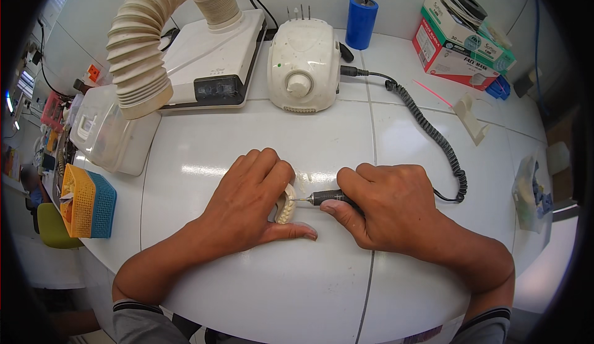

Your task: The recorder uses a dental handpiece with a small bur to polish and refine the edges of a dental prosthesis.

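The work went on at a glossy white bench (247, 294) with a curved front edge and thin seams running across it, set against a plain white wall; ceiling light glared off the top in soft patches.

The left hand (247, 205) lay curled over a cream plaster dental cast (286, 205), gripping it against the bench with the thumb stretched flat along the surface below it. The cast sat near the middle of the bench, between the two hands. The right hand (387, 205) was closed around a dark rotary handpiece (328, 197), held like a pen, its thin bur touching the cast. A black coiled cable (436, 137) ran from the right hand back to a white micromotor control box (303, 65) with a round knob, standing at the rear with a few burs stuck upright on its top.

Beside the box sat a flat white suction unit (213, 56), and a ribbed beige extraction hose (145, 47) arched over it, its mouth pointing down at the left. A clear plastic container (108, 137) stood under the hose, and an orange and blue mesh basket (90, 202) at the bench's left edge. At the back stood a blue cylinder (361, 22); to the right, a stack of cardboard boxes (458, 41) and a small cream plaster piece (471, 118). The far left of the room was cluttered but too blurred to make out.
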A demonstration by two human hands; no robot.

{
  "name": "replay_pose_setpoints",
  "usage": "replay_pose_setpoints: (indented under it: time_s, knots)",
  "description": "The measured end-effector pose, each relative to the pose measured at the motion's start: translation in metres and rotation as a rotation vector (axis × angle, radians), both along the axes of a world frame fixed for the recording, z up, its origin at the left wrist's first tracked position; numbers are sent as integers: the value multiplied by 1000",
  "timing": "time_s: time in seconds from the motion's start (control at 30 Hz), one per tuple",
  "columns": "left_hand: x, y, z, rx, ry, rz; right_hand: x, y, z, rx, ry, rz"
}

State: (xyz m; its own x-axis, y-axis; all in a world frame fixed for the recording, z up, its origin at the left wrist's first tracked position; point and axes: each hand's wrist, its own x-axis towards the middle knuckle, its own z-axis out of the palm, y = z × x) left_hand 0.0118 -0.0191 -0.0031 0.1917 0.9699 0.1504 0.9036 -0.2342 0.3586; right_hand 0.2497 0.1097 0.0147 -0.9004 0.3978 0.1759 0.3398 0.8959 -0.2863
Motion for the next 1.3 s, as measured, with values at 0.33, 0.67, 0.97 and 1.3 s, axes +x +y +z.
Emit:
replay_pose_setpoints:
  time_s: [0.33,0.67,0.97,1.3]
  knots:
    - [-3,-4,-4,46,-43,-7,3,3,0,-62,37,16]
    - [-10,-3,-11,79,-360,6,2,8,0,-57,26,36]
    - [-10,-1,-12,43,-307,-37,-1,6,3,9,-14,52]
    - [-11,-2,-10,20,-292,-36,-2,2,2,20,-29,10]
